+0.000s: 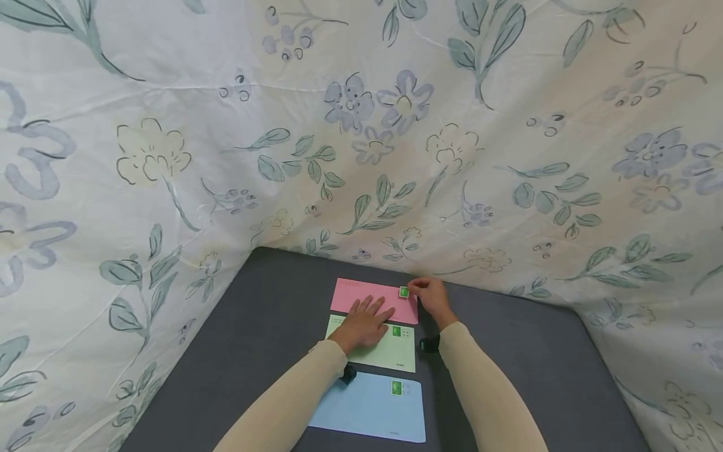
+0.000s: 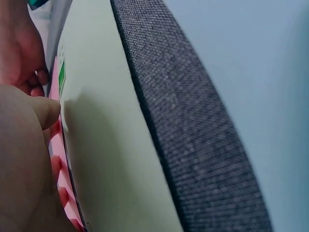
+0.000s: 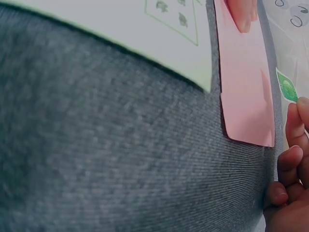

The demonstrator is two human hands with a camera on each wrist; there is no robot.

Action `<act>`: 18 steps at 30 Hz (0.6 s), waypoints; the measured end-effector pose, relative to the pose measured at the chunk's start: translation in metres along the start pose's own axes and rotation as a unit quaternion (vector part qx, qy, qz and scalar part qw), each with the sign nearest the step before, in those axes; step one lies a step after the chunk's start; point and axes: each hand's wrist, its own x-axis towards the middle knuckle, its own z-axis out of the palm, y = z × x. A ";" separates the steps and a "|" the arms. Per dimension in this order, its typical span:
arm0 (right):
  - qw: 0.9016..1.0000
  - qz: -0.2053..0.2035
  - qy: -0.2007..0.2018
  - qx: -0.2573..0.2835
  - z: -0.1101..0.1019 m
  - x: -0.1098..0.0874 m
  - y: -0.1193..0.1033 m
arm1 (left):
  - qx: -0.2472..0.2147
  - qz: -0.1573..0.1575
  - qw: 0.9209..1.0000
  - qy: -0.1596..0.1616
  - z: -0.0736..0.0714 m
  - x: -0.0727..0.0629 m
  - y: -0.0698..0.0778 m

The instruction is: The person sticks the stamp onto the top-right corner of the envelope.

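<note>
My right hand (image 1: 432,300) pinches a small green stamp (image 3: 287,87) between thumb and fingertip, by one edge. In the head view the stamp overlaps the upper right corner of a pink envelope (image 1: 351,296); in the right wrist view it stands tilted up above the paper. My left hand (image 1: 364,323) lies with fingers spread, their tips on the pink envelope. Its palm covers part of a pale green envelope (image 1: 390,353), which has a green stamp (image 1: 396,331) at its upper right.
Nearest me lies a blue envelope (image 1: 367,408) with its own green stamp (image 1: 396,388), partly under the left sleeve. All three envelopes line up in a column on a dark grey cloth-covered table (image 1: 271,326). A floral curtain (image 1: 339,188) rises along the table's far and side edges.
</note>
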 end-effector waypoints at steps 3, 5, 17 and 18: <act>1.000 0.000 0.000 -0.002 0.001 0.001 0.000 | -0.003 0.000 1.000 -0.005 -0.001 -0.001 0.001; 1.000 0.001 0.000 -0.002 0.001 0.002 -0.001 | -0.006 -0.004 1.000 -0.013 0.000 0.001 0.000; 1.000 0.010 -0.005 -0.007 0.009 0.008 -0.003 | 0.006 -0.004 1.000 -0.004 -0.001 -0.001 0.001; 1.000 0.010 -0.004 -0.008 0.009 0.008 -0.003 | 0.002 -0.005 1.000 -0.005 0.000 -0.001 0.001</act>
